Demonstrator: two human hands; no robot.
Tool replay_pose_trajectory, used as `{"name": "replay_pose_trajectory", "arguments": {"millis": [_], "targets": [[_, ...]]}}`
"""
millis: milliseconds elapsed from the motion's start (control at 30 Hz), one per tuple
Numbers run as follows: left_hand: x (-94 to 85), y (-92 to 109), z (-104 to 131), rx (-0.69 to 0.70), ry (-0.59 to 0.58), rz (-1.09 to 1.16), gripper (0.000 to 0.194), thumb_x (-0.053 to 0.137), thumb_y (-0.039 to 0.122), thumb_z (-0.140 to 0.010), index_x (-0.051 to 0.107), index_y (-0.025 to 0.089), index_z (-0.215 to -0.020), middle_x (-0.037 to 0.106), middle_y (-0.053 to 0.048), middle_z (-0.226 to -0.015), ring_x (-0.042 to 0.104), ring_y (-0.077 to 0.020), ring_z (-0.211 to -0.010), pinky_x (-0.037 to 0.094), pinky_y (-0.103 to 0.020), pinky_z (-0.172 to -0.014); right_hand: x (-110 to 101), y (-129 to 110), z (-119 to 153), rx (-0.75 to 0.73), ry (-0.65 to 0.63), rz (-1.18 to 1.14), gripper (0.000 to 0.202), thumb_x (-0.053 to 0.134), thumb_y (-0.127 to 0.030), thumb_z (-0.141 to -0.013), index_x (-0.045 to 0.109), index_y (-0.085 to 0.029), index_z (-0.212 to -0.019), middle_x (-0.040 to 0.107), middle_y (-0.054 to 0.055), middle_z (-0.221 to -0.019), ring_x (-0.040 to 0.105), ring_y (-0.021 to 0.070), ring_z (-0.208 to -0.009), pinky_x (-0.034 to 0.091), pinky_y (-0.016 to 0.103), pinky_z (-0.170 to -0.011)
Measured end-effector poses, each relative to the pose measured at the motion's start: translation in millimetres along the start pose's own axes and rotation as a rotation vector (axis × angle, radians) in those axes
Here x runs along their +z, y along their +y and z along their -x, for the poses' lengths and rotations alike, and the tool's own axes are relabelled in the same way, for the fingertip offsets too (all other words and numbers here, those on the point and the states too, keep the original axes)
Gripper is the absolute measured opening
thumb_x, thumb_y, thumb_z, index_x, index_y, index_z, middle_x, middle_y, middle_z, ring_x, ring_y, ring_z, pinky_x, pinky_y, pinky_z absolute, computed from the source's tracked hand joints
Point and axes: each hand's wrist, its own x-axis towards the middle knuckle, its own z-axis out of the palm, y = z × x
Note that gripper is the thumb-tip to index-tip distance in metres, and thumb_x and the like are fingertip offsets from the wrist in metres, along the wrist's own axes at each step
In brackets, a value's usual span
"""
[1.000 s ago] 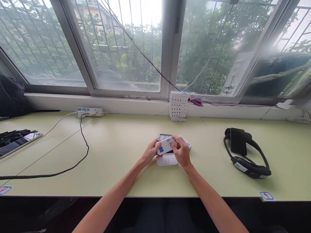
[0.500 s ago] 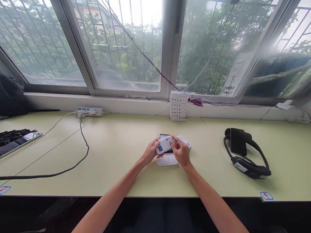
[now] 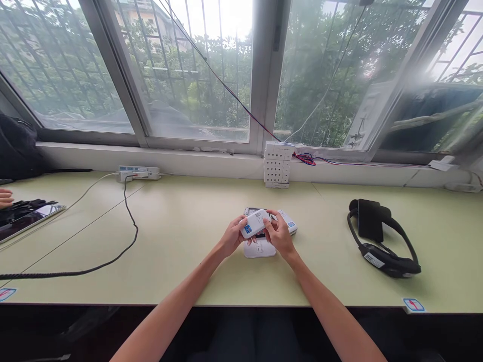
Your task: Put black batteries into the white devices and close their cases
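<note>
Held up between both hands is a small white device (image 3: 255, 224) with rounded corners, a printed code and a blue label; its exact kind is unclear. My left hand (image 3: 232, 238) grips its left end, and my right hand (image 3: 279, 235) pinches the right end with thumb and fingers. Beneath it, partly covered, lies an opened device (image 3: 249, 211) with a dark interior. Nearer to me a white cover (image 3: 260, 250) with a printed label rests flat on the table. More white devices with a blue label (image 3: 291, 224) lie just beyond my right hand.
A black head-strap device (image 3: 392, 261) lies at right. White perforated boxes (image 3: 277, 166) stand by the window sill. At left are a power strip (image 3: 140, 174), a black cable (image 3: 135, 229), a tablet (image 3: 30, 221) and another person's hand (image 3: 5, 198).
The white device has shifted very slightly upward in my hands, which keep hold of it. Another person's hand has come into view at the far left edge.
</note>
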Motion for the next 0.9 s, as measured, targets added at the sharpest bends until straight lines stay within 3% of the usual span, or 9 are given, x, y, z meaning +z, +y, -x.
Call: {"name": "replay_pose_trajectory", "arguments": {"millis": [167, 267, 500, 600, 700, 900], "targets": [[0.6, 0.8, 0.2, -0.028, -0.022, 0.005, 0.037, 0.066, 0.044, -0.081, 0.05, 0.015, -0.097, 0.07, -0.011, -0.082, 0.069, -0.0215, -0.059, 0.048, -0.025, -0.044, -1.0, -0.5, -1.7, 0.045, 0.04, -0.035, 0.044, 0.058, -0.054, -0.084, 0.047, -0.022, -0.112, 0.05, -0.006, -0.056, 0.038, 0.0095, -0.038, 0.032, 0.022, -0.036], [1.1, 1.0, 1.0, -0.047, -0.024, -0.038, 0.037, 0.068, 0.045, -0.079, 0.05, 0.016, -0.092, 0.068, -0.007, -0.073, 0.066, -0.0181, -0.053, 0.045, -0.024, -0.042, -2.3, 1.1, -3.1, 0.07, 0.077, -0.026, 0.044, 0.057, -0.057, -0.083, 0.047, -0.023, -0.108, 0.046, -0.008, -0.052, 0.037, 0.0103, -0.037, 0.03, 0.023, -0.035], [-2.3, 0.1, 3.4, -0.134, -0.052, -0.174, 0.036, 0.067, 0.047, -0.08, 0.047, 0.018, -0.086, 0.061, 0.0, -0.052, 0.042, -0.0061, -0.032, 0.018, -0.018, -0.035, -6.2, 2.3, -3.8, 0.152, 0.113, -0.098, 0.047, 0.061, -0.061, -0.079, 0.047, -0.024, -0.103, 0.045, -0.009, -0.048, 0.036, 0.0096, -0.038, 0.025, 0.021, -0.035], [-2.5, 0.5, 3.8, -0.124, -0.033, -0.153, 0.037, 0.068, 0.048, -0.079, 0.048, 0.018, -0.087, 0.06, 0.001, -0.054, 0.041, -0.0051, -0.036, 0.017, -0.018, -0.037, -6.6, 2.9, -4.1, 0.196, 0.092, -0.171, 0.049, 0.064, -0.06, -0.077, 0.046, -0.023, -0.103, 0.046, -0.01, -0.048, 0.036, 0.0088, -0.038, 0.025, 0.02, -0.035], [-1.8, 0.5, 3.8, -0.115, -0.001, -0.123, 0.04, 0.07, 0.049, -0.076, 0.049, 0.018, -0.088, 0.061, 0.0, -0.058, 0.045, -0.0055, -0.041, 0.02, -0.018, -0.039, -5.8, 2.0, -3.4, 0.245, 0.01, -0.208, 0.048, 0.067, -0.059, -0.075, 0.046, -0.022, -0.098, 0.047, -0.01, -0.046, 0.033, 0.007, -0.035, 0.021, 0.019, -0.033], [-2.4, -1.7, 2.8, -0.084, 0.028, -0.099, 0.041, 0.07, 0.051, -0.077, 0.045, 0.019, -0.084, 0.057, 0.003, -0.059, 0.038, -0.0033, -0.04, 0.019, -0.017, -0.04, -2.6, -2.2, 1.4, 0.326, -0.282, -0.195, 0.044, 0.068, -0.057, -0.076, 0.056, -0.016, -0.084, 0.056, -0.004, -0.054, 0.038, 0.0044, -0.034, 0.02, 0.018, -0.032]]}}
